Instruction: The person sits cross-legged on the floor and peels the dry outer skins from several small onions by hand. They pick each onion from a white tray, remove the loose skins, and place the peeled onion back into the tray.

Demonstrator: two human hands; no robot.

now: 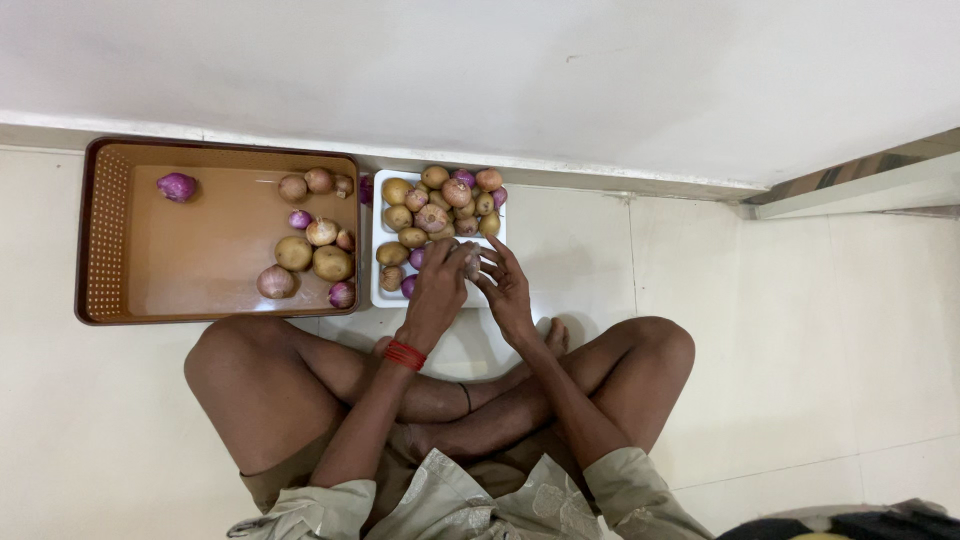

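I sit cross-legged on the floor facing a white tray heaped with potatoes and purple and pale onions. My left hand, with a red thread band on the wrist, is closed around a small brownish vegetable at the tray's near edge. My right hand is beside it with fingers spread, its fingertips touching the same vegetable. To the left lies a brown tray with a perforated rim. It holds one purple onion at its far left and a cluster of potatoes and onions at its right end.
A white wall and its skirting run along the far side, right behind both trays. Pale floor tiles extend to the right of the white tray. A step or ledge enters at the far right. My knees flank the space in front of me.
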